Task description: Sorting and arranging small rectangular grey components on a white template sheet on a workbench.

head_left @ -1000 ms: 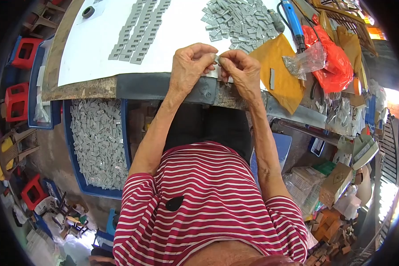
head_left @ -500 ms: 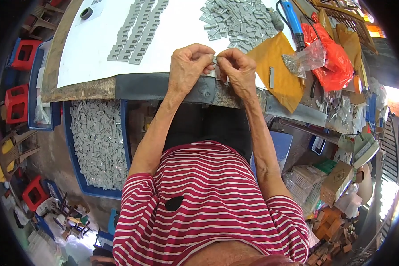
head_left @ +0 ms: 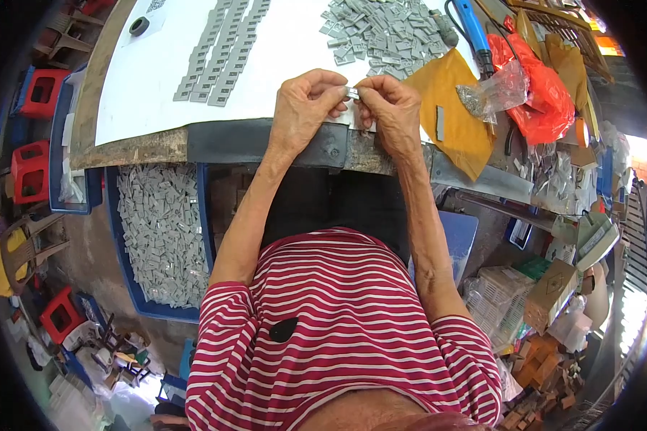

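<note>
Head view, only one given: a small grey part (head_left: 353, 93) is pinched between both hands at the near edge of the bench (head_left: 151, 147), just over the white sheet (head_left: 158, 79). The left hand (head_left: 305, 108) is curled, fingertips closed on the part's left end; the right hand (head_left: 388, 108) is closed on its right end, so both grips are clamped on the same piece, w/ thumbs and forefingers nearly touching. The part is mostly hidden by fingers, so its exact shape can't be told. Judged from the look-alike pieces nearby, it is prob. light, thin and fairly stiff, likely moulded plastic or similar; little force should be needed, but it is small enough to slip or flick away, so it is best taken by its short edges w/ fingertips, as shown. On the sheet, neat rows of grey pieces (head_left: 219, 50) are laid out at upper left, and a loose heap of grey pieces (head_left: 381, 32) lies at upper centre, well apart from the hands. Right of the hands a yellow envelope (head_left: 449, 108) is seen, w/ a clear bag (head_left: 492, 93) and a red bag (head_left: 543, 90) beyond it, and a blue-handled tool (head_left: 474, 29) above. Below the bench, at left, a blue tray (head_left: 203, 215) is filled w/ more grey pieces. A red-striped shirt (head_left: 338, 330) fills the lower frame.
</note>
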The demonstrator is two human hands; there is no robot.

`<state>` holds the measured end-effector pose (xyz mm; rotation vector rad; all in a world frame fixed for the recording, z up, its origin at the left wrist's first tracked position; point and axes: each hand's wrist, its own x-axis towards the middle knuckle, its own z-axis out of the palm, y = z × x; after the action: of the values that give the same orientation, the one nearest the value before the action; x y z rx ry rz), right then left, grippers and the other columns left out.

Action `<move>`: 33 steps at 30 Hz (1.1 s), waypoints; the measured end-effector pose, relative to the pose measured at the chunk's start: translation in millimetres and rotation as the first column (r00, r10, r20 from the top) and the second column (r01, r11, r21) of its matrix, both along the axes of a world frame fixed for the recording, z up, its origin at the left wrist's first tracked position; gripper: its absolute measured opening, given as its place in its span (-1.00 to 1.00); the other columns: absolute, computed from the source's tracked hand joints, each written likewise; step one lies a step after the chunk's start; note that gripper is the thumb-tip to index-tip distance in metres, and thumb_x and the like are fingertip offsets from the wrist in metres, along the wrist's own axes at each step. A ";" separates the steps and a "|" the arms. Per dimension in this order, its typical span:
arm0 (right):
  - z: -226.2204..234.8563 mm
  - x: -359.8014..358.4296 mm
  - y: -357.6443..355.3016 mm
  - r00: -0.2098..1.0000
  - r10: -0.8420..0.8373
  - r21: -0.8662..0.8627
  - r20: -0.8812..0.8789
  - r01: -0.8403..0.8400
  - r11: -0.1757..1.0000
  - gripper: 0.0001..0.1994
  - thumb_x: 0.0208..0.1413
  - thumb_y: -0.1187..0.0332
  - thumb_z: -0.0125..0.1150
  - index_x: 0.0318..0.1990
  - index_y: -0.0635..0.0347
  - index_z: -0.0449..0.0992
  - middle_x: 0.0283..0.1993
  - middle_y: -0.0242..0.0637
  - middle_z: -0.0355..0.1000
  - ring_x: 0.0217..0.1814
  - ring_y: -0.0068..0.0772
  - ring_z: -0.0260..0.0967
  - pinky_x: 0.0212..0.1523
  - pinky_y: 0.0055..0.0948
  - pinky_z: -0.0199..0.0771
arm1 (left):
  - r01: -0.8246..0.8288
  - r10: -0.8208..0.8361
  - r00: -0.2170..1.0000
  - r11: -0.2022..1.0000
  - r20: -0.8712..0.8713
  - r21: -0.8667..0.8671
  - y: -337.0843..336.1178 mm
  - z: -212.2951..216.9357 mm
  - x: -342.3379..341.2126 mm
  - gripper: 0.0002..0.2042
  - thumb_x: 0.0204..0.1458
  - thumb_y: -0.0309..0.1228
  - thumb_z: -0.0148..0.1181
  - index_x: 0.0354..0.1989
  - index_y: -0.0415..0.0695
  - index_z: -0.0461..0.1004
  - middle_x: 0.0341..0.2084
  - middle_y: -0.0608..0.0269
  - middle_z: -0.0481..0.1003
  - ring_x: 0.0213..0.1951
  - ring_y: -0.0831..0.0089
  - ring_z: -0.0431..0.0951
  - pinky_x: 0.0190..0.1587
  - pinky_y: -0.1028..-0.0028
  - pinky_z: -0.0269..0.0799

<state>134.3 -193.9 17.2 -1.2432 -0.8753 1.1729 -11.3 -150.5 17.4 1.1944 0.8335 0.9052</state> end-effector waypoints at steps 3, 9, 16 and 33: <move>4.8 -0.4 0.7 0.999 -0.011 0.010 0.044 0.011 1.000 -0.90 -0.03 0.50 0.10 -0.37 0.36 0.43 -0.60 -0.39 0.34 -0.65 -0.67 0.24 -0.67 -0.68 0.26 | 0.025 -0.005 0.991 0.989 -0.133 0.147 -1.9 1.4 -2.3 -0.83 -0.05 -0.51 0.13 -0.28 -0.28 0.47 -0.55 0.26 0.51 -0.49 0.61 0.49 -0.42 0.65 0.42; 7.9 3.6 2.3 0.996 -0.028 0.000 0.089 0.028 1.000 -0.90 -0.02 0.50 0.09 -0.37 0.36 0.43 -0.60 -0.38 0.34 -0.66 -0.68 0.24 -0.67 -0.68 0.27 | 0.157 0.077 0.906 0.852 -0.416 0.500 5.6 6.0 -0.6 -0.82 -0.08 -0.51 0.14 -0.27 -0.26 0.47 -0.51 0.14 0.52 -0.45 0.49 0.53 -0.39 0.56 0.42; -1.3 5.4 1.2 0.997 -0.070 0.026 0.017 0.069 0.997 -0.88 0.05 0.50 0.04 -0.32 0.41 0.42 -0.52 -0.31 0.38 -0.60 -0.62 0.29 -0.60 -0.67 0.32 | 0.173 0.095 0.882 0.846 -0.462 0.505 19.4 9.3 -3.6 -0.81 -0.09 -0.46 0.15 -0.28 -0.27 0.47 -0.50 0.09 0.52 -0.44 0.42 0.54 -0.38 0.52 0.41; -18.5 -5.1 -3.5 0.885 -0.046 0.162 0.463 -0.034 0.986 -0.92 0.06 0.52 0.02 -0.30 0.34 0.40 -0.61 -0.47 0.27 -0.65 -0.74 0.16 -0.65 -0.71 0.13 | 0.083 0.581 0.654 0.581 -0.484 0.810 131.8 -20.0 8.9 -0.87 -0.21 -0.42 0.21 -0.44 -0.15 0.52 -0.58 0.14 0.39 -0.51 0.26 0.40 -0.40 0.33 0.32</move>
<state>129.2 -197.4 -1.3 -1.4116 -1.2960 0.7805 -2.3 -18.8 -2.6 2.3743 1.3556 1.1176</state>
